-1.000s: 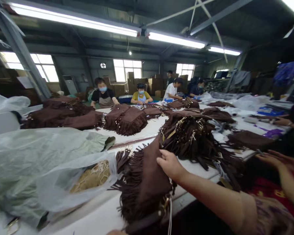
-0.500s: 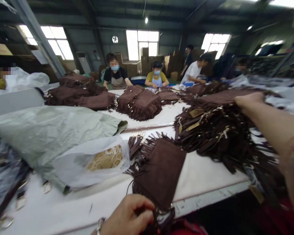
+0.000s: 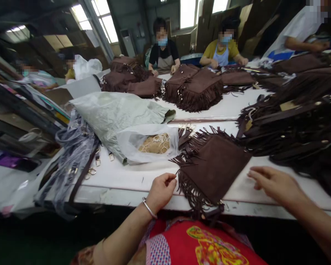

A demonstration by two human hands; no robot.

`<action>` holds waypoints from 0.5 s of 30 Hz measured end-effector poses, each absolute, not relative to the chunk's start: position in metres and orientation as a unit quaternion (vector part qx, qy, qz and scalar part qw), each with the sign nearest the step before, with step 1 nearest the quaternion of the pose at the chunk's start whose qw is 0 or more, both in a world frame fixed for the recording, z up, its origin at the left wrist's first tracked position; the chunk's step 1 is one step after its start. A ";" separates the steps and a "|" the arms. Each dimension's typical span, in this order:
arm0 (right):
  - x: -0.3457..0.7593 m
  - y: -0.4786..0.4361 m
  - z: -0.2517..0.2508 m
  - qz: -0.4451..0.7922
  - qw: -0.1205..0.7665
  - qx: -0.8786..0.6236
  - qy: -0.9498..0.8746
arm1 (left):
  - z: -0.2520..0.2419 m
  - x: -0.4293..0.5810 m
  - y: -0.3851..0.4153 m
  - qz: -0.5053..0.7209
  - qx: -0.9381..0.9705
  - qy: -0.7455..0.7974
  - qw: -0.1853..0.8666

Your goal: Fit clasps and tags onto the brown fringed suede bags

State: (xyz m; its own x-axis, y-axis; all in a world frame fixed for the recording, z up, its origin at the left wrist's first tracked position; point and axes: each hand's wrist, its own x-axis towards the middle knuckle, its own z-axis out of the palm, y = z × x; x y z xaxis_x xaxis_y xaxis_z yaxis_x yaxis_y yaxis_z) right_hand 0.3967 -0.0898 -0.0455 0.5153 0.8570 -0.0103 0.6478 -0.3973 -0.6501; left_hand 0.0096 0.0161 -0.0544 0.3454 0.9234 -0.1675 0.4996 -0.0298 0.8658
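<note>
A brown suede fringed bag (image 3: 213, 167) lies flat on the white table (image 3: 121, 176) right in front of me, one corner hanging over the near edge. My left hand (image 3: 161, 189), with a metal bangle on the wrist, sits at the bag's left fringe with its fingers pinched together on a strand of fringe. My right hand (image 3: 276, 184) hovers over the table just right of the bag, fingers stretched out and apart, holding nothing. A large heap of the same dark fringed bags (image 3: 300, 129) rises to the right.
A clear plastic bag of tan cords (image 3: 151, 143) lies left of the bag, with a grey-green sack (image 3: 118, 110) behind it. Straps with metal buckles in plastic (image 3: 77, 154) hang off the left end. More bag piles (image 3: 193, 86) and seated masked workers (image 3: 164, 48) are across the table.
My right hand has come back from the heap on the right and now hovers near the bag. My left hand moved up to the fringe. The view tilted down and left.
</note>
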 end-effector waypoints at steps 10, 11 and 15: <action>0.236 0.046 -0.035 0.057 0.261 -0.652 -0.709 | -0.053 0.017 -0.039 0.228 0.809 0.387 0.378; 0.227 0.058 -0.034 0.050 0.251 -0.647 -0.718 | -0.052 0.015 -0.043 0.224 0.809 0.384 0.383; 0.219 0.073 -0.032 0.010 0.250 -0.626 -0.739 | -0.046 0.000 -0.047 0.212 0.761 0.402 0.463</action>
State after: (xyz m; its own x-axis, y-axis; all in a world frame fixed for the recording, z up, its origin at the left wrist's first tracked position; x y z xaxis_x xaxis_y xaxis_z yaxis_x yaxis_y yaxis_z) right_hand 0.2186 0.0726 -0.0316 -0.0913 0.9294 0.3575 0.9197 0.2164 -0.3277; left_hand -0.0002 -0.0465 -0.0465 0.5881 0.8073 -0.0497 0.4156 -0.2489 0.8749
